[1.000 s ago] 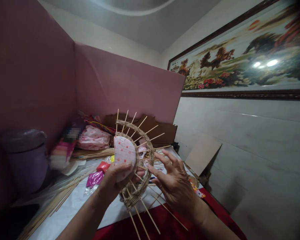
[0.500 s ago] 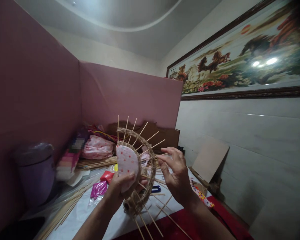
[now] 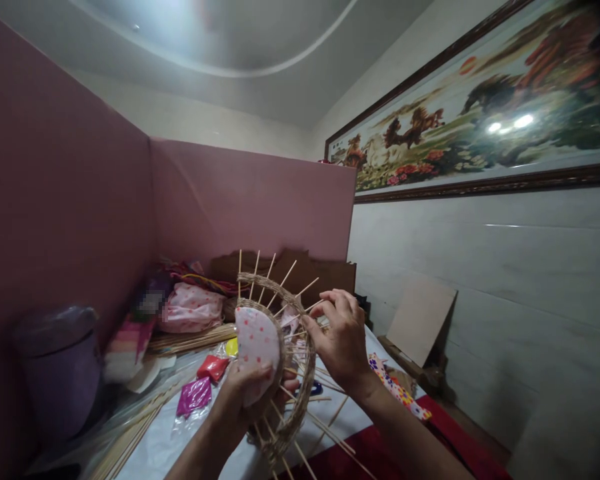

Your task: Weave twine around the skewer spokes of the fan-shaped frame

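My left hand (image 3: pixel 245 397) grips a half-round woven piece at its flat middle, a white panel (image 3: pixel 256 332) with red dots, thumb in front and fingers behind. Thin wooden sticks fan out from the panel's curved edge. A band of twisted brown twine (image 3: pixel 307 380) arcs across them, a gap away from the panel. At the upper right of this arc, my right hand (image 3: pixel 341 337) has its thumb on the twine and its fingers closed around a stick (image 3: pixel 314 305). Part of the lower arc is dim, and a twine roll there is mostly hidden.
Red (image 3: pixel 213 367) and purple packets (image 3: pixel 194 397) lie on the white tabletop, left of the work. Bundled sticks (image 3: pixel 193 340) and a dotted pink cloth bundle (image 3: pixel 191 308) sit behind. A lidded bin (image 3: pixel 57 373) stands left; patterned fabric (image 3: pixel 400 387) lies right.
My right hand has moved in against the twine arc, and its fingers have closed on a stick. The woven piece sits slightly lower in view; my left hand keeps its hold.
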Demonstrator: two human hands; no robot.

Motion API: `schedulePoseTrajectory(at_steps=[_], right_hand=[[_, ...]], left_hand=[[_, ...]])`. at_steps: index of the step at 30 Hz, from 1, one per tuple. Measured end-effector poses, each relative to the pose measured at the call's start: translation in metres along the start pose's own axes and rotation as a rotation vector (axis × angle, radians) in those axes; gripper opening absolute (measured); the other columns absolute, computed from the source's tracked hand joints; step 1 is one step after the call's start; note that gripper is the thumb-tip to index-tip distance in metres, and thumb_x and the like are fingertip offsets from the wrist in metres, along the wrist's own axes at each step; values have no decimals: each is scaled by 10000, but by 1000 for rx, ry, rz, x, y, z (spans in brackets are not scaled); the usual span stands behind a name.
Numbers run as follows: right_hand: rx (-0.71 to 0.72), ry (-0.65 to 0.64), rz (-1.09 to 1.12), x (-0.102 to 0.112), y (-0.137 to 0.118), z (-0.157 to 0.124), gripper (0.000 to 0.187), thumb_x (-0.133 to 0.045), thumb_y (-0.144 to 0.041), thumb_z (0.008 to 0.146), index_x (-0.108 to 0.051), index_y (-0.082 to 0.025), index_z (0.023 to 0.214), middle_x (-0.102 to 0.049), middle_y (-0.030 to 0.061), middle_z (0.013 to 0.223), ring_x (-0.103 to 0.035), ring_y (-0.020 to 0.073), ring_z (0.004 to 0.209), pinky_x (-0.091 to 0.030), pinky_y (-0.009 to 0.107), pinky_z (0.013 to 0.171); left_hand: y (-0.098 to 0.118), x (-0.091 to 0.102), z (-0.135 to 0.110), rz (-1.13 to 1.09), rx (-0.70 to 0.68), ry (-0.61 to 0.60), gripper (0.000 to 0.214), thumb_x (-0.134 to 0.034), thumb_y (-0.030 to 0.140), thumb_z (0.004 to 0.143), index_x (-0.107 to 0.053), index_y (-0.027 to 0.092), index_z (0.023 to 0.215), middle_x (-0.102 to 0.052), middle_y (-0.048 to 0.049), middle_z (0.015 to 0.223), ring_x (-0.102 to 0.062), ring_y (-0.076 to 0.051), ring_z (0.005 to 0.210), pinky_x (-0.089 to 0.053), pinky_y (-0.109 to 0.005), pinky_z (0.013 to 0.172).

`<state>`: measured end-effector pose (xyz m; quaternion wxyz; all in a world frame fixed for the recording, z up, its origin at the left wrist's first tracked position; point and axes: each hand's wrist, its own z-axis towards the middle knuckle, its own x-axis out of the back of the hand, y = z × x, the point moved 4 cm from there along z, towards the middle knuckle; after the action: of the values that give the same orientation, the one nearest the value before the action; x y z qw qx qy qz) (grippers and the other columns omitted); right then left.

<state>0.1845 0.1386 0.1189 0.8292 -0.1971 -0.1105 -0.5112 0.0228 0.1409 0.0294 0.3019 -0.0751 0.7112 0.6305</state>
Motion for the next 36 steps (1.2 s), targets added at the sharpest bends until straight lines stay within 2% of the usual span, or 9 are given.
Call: schedulePoseTrajectory(at_steps=[4, 11, 16, 22, 29, 36], right_hand=[[15, 25, -31, -1, -2, 7, 96, -647, -301, 775, -628, -208, 790, -571, 79, 1099, -390, 275, 1174, -297, 422, 970], [-9, -43, -75, -9, 4, 16, 141, -711, -296, 714, -642, -213, 804, -570, 83, 1142, -373, 289, 1199, -299, 428, 966], [-9, -43, -55, -10, 6, 21, 135, -668, -344, 760, -665, -213, 791, -576, 80, 1143, -365, 270, 1216, -285, 419, 991], [-26, -171, -36, -19, 10, 31, 214, -619, -370, 796, -698, -218, 669, -589, 73, 1176, -341, 284, 1250, -270, 447, 1002], [-43, -226, -47, -22, 12, 34, 193, -593, -294, 815, -708, -215, 682, -605, 53, 1170, -358, 291, 1240, -295, 453, 978], [-81, -262, 16, -26, 12, 36, 210, -589, -307, 816, -687, -213, 656, -618, 51, 1134, -384, 293, 1220, -315, 466, 952]], left_hand=[[-6, -3, 0, 16, 13, 0, 276, -684, 262, 650, -678, 65, 844, -719, -163, 806, -684, -286, 766, -528, -340, 677], [-11, -6, 0, 34, 50, -40, 292, -684, 273, 629, -693, 53, 822, -716, -191, 845, -681, -287, 783, -513, -333, 692], [-13, -7, 0, 65, 64, -60, 302, -683, 298, 628, -711, 46, 792, -717, -189, 832, -679, -281, 774, -506, -317, 659], [-12, -12, -2, 103, 34, -103, 296, -686, 294, 626, -725, 54, 795, -719, -188, 822, -680, -297, 780, -513, -308, 627], [-15, -8, 2, 94, 22, -126, 318, -682, 294, 641, -719, 24, 805, -707, -229, 833, -680, -311, 766, -526, -319, 613], [-16, -9, 2, 67, 22, -150, 332, -704, 305, 622, -715, 23, 797, -704, -228, 821, -677, -309, 757, -520, -318, 607]])
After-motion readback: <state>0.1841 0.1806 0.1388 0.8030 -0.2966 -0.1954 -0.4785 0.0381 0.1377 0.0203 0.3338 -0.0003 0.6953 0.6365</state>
